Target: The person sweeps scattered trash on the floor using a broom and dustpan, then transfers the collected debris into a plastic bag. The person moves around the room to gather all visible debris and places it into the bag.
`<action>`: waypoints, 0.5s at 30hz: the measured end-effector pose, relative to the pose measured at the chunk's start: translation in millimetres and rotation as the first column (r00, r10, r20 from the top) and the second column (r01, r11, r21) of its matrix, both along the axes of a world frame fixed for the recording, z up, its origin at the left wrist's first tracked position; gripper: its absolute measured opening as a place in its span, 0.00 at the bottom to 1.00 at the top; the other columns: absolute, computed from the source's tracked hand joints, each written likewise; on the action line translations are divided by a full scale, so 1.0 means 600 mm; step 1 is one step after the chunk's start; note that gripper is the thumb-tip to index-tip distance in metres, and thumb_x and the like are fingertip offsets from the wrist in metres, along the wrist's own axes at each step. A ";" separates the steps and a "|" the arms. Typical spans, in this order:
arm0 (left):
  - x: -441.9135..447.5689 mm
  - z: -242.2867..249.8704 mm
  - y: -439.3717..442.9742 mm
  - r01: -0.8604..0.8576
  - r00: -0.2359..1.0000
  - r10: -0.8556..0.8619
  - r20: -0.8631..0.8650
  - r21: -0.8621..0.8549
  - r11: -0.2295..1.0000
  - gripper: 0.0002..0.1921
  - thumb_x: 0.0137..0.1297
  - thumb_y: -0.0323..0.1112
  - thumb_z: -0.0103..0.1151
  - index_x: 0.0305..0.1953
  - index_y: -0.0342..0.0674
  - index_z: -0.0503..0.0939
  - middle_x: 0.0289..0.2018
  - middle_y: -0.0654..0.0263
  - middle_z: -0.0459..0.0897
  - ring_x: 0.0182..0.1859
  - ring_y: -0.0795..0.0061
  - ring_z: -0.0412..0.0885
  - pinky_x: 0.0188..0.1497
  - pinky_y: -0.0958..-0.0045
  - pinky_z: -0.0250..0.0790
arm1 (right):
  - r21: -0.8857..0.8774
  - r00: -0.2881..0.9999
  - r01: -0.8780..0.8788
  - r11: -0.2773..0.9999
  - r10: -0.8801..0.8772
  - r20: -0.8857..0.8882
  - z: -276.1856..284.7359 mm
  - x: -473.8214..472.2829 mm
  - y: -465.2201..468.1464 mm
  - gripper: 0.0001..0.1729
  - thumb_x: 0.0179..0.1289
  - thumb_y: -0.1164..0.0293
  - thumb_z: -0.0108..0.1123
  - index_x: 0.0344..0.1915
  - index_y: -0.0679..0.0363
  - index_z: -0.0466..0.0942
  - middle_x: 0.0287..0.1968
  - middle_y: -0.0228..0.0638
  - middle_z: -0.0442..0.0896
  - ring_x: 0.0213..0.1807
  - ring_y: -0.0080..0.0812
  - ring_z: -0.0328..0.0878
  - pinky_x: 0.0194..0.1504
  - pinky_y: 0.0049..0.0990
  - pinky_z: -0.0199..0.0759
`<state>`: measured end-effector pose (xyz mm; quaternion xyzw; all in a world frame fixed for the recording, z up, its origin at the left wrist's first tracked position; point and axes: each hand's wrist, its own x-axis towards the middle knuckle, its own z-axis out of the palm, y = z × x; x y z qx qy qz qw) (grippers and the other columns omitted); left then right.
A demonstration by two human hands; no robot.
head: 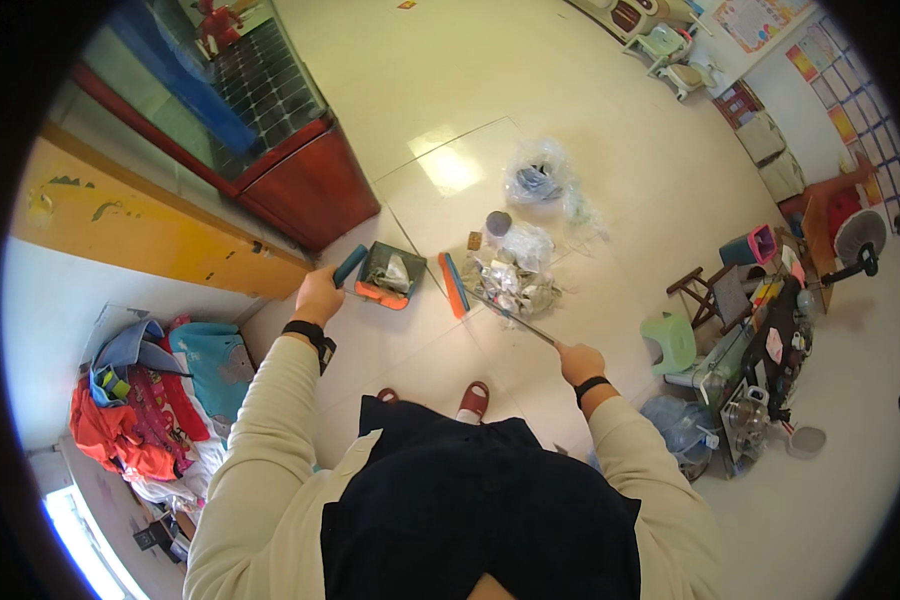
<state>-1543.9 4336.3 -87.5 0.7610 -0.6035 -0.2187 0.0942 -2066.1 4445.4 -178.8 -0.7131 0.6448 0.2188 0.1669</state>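
Note:
My left hand (319, 297) is closed around the teal handle of a dustpan (418, 268), which has an orange front lip and some crumpled litter inside. In my right hand (581, 365) is the metal stick of a broom (525, 324). The broom's orange and teal head (454, 286) touches the floor between the dustpan and a litter pile (511, 283). That pile holds crumpled wrappers and clear plastic. A dark round object (499, 223) and a small brown square piece (475, 241) lie at its far edge. Beyond it rests a clear plastic bag (538, 176) with something dark inside.
A red-based glass cabinet (307, 184) and a yellow panel (172, 225) stand at left, above heaped clothes (142, 397). At right are a green plastic stool (667, 343), a folding stool (712, 296), a pink-rimmed bin (748, 246) and a cluttered low table (776, 337).

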 end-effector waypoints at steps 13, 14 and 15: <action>-0.119 -0.004 -0.072 0.000 1.000 -0.002 -0.019 -0.071 0.998 0.11 0.58 0.31 0.62 0.43 0.40 0.80 0.36 0.50 0.85 0.44 0.46 0.83 0.47 0.56 0.75 | 0.000 0.995 -0.101 0.995 0.101 0.023 0.059 -0.203 -0.095 0.24 0.69 0.72 0.50 0.62 0.40 0.73 0.37 0.42 0.85 0.40 0.46 0.85 0.39 0.44 0.78; -0.123 -0.005 -0.091 -0.008 1.000 0.007 -0.015 -0.091 0.996 0.09 0.58 0.31 0.62 0.40 0.40 0.80 0.34 0.50 0.85 0.42 0.47 0.84 0.46 0.58 0.75 | -0.003 0.994 -0.105 0.994 0.105 0.014 0.065 -0.220 -0.117 0.23 0.69 0.71 0.51 0.62 0.39 0.73 0.37 0.42 0.85 0.39 0.47 0.85 0.39 0.44 0.78; -0.128 -0.005 -0.108 -0.024 1.000 0.023 -0.008 -0.110 0.994 0.07 0.58 0.31 0.62 0.38 0.39 0.80 0.32 0.51 0.85 0.40 0.47 0.84 0.45 0.59 0.75 | -0.008 0.995 -0.093 0.996 0.093 0.021 0.072 -0.239 -0.133 0.22 0.70 0.69 0.51 0.62 0.38 0.73 0.37 0.42 0.85 0.39 0.47 0.85 0.38 0.44 0.78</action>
